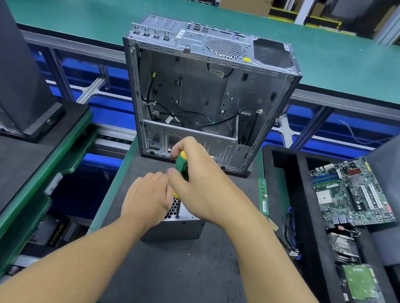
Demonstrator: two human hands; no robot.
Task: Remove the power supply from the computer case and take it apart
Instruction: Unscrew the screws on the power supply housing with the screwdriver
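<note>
Power supply (178, 228) is set on the desk (176, 276) just before the computer case (201, 95), under both hands. Left hand (147, 200) is laid on its top, fingers extended. Screwdriver (182, 164) is gripped upright by right hand (201, 192).

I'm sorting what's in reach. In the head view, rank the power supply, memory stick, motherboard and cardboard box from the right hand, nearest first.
1. Power supply, just under the right hand.
2. Memory stick, at the mat's right edge.
3. Motherboard, in the tray on the right.
4. Cardboard box, far behind the bench.
</note>
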